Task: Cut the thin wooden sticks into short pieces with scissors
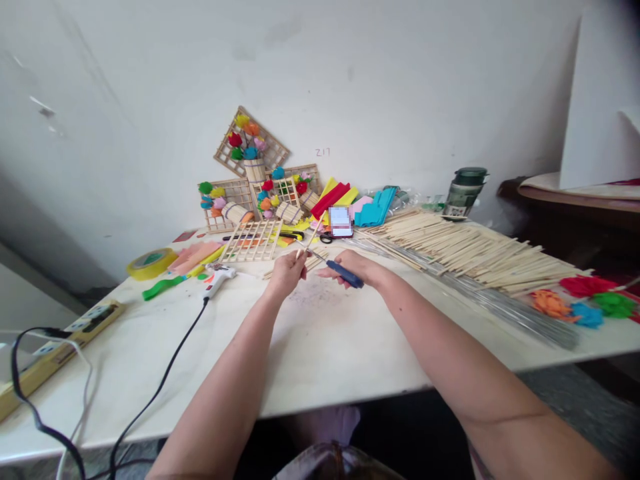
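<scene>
Over the middle of the table my left hand (pixel 287 275) is closed around a thin wooden stick (pixel 315 231), which slants up and to the right. My right hand (pixel 361 265) grips blue-handled pliers (pixel 345 274). Their slim metal end points left and meets the stick close to my left fingers; whether the jaws are closed on it is too small to tell. A few short stick pieces (pixel 316 262) lie behind my hands, and a flat lattice of sticks (pixel 251 241) rests just beyond the left one.
On the left are a glue gun (pixel 220 281), yellow tape (pixel 153 263) and a power strip (pixel 60 357). Lattice panels with paper flowers (pixel 253 143) lean against the wall. A phone (pixel 341 222), many sticks (pixel 460 250), metal wires (pixel 525 320) and a dark jar (pixel 465 193) lie behind and right.
</scene>
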A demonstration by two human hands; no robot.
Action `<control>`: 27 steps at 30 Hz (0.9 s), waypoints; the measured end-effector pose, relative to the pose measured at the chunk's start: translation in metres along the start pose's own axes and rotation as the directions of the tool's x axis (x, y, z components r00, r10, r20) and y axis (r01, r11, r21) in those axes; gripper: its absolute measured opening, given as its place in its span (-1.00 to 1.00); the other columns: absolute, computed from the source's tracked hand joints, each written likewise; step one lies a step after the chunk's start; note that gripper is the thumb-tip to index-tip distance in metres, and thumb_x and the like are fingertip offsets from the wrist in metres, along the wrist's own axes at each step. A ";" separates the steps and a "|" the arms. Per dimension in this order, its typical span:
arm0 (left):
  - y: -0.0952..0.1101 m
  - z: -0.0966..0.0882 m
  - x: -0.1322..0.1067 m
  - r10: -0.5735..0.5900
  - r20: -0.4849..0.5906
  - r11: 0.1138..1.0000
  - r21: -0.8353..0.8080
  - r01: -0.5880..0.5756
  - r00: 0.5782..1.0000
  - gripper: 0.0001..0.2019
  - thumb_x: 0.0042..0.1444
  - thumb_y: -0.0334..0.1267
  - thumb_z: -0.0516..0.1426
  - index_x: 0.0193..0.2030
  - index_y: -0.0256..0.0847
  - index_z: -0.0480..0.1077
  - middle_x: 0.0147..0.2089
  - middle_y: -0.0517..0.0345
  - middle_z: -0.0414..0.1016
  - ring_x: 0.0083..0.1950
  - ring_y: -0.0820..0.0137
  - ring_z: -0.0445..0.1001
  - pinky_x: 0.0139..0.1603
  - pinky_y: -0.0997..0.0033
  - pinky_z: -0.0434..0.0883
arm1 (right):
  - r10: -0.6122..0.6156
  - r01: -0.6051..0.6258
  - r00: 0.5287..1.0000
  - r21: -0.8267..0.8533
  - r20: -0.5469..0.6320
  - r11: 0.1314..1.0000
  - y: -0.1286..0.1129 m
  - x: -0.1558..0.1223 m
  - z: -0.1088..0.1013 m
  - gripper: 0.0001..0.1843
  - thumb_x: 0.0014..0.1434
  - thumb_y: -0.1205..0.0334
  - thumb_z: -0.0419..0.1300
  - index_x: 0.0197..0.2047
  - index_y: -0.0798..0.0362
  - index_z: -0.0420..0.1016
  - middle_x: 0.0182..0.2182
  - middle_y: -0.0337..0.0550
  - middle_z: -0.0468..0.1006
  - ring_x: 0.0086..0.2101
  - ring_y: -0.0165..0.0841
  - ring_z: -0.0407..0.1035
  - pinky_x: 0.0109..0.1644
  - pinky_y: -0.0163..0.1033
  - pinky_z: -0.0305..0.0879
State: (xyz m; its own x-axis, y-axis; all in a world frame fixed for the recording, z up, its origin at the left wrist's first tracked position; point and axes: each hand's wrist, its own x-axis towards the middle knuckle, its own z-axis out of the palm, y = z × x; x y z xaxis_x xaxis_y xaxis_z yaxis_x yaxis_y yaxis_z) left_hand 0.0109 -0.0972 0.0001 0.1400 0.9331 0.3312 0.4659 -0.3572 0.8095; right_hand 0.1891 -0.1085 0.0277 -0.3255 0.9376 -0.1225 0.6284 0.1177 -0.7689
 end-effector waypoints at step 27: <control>0.002 -0.011 -0.001 -0.105 0.131 0.987 0.132 0.088 0.986 -0.63 0.07 -0.07 -0.09 -0.28 -0.31 0.39 -0.75 0.30 0.21 -0.71 0.58 0.10 -0.64 0.59 0.09 | 0.122 -0.140 0.988 0.242 0.091 0.960 0.002 0.006 0.018 -0.54 -0.27 -0.08 0.30 -0.60 0.14 0.25 -0.76 -0.31 0.26 -0.75 -0.55 0.14 -0.73 -0.42 0.08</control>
State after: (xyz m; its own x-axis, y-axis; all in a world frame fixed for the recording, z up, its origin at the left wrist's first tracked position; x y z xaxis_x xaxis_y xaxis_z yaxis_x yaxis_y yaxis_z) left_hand 0.0019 -0.0994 0.0066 0.2036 0.9628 0.1779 0.5872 -0.2655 0.7647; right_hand 0.1757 -0.1086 0.0140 -0.3097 0.9112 -0.2717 0.4784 -0.0977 -0.8727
